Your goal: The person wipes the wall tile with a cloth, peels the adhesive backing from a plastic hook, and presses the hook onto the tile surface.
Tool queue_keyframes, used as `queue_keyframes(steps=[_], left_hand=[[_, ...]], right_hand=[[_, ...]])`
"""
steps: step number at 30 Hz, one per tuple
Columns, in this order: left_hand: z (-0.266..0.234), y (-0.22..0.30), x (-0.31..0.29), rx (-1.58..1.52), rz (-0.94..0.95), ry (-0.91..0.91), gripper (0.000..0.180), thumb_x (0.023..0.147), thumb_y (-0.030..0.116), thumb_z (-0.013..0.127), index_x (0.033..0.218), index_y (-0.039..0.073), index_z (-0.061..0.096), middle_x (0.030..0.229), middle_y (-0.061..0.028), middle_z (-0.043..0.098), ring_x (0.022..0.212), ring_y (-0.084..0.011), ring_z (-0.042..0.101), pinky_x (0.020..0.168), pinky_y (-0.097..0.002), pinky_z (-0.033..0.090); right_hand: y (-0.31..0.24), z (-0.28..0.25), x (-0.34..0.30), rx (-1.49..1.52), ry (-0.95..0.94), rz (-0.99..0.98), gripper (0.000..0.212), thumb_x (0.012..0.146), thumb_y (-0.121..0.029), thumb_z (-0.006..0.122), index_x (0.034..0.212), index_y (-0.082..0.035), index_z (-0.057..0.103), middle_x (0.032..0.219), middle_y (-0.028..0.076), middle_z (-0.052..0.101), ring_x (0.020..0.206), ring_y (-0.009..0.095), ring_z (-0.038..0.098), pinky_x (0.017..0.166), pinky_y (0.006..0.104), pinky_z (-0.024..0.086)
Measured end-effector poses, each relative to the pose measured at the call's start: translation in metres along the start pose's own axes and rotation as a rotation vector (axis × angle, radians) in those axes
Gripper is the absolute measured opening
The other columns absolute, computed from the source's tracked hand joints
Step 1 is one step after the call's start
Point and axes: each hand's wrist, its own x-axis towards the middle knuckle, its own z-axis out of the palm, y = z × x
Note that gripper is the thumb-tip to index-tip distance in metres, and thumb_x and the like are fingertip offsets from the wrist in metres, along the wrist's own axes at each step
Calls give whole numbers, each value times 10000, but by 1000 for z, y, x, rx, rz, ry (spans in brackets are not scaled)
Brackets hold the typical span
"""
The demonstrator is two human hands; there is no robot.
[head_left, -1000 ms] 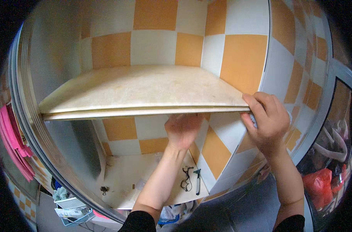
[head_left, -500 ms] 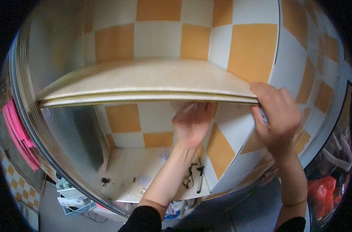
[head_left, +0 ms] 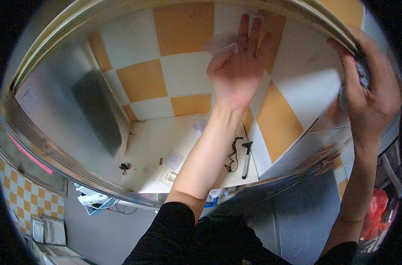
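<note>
Where cloth (head_left: 363, 73) fills the hold, slipping is the risk

The right grip (head_left: 373, 90) is curled round the right end of the near edge of the shelf board (head_left: 331, 21), the bluish fabric bunched in its palm. That padding could slide between skin and board; if the board is loose, which I cannot tell, an uneven pull at this one end might tip it and pinch the fingers.

The left grip (head_left: 238, 73) is unclenched, fingers extended and palm toward the near side, raised below the board. Whether it touches the underside is unclear, so it may offer little support. A crumpled clear film (head_left: 227, 43) shows beside its thumb; I cannot tell if it is held, and if not, it could drop.

Below, the lower shelf (head_left: 150, 132) carries a binder clip (head_left: 124, 168) at left, a small clear box (head_left: 171, 176) by the near edge, and a black cord (head_left: 231, 157) and razor-like tool (head_left: 245, 161) at right. The left forearm (head_left: 207, 152) passes between these, so a careless drop of the elbow could sweep the box off or snag the cord.
</note>
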Motion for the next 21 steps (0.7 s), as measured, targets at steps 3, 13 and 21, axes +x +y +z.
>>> queue_keyframes(steps=[3,13,21], left_hand=[[-2,-2,13,31,-106,-33,427,833,85,516,1243,-37,528,1514,-136,424,1480,-351,278,1264,-517,152],[-28,-20,18,-28,-44,-24,527,974,349,501,1412,59,465,1424,-135,509,1336,-294,458,1178,-481,310],[-25,-9,22,-11,-60,-159,516,1054,357,410,1466,47,386,1475,-142,458,1337,-283,447,1170,-415,342]], right_hand=[[-3,3,1,48,19,24,365,877,-24,726,1238,-54,679,1148,127,727,1059,222,707,928,328,561],[-30,-2,16,51,180,85,454,676,66,743,1113,-53,711,1063,125,725,924,302,695,801,373,543],[-39,0,26,147,105,201,524,609,103,700,1119,-22,695,1099,140,717,932,315,683,817,394,536]])
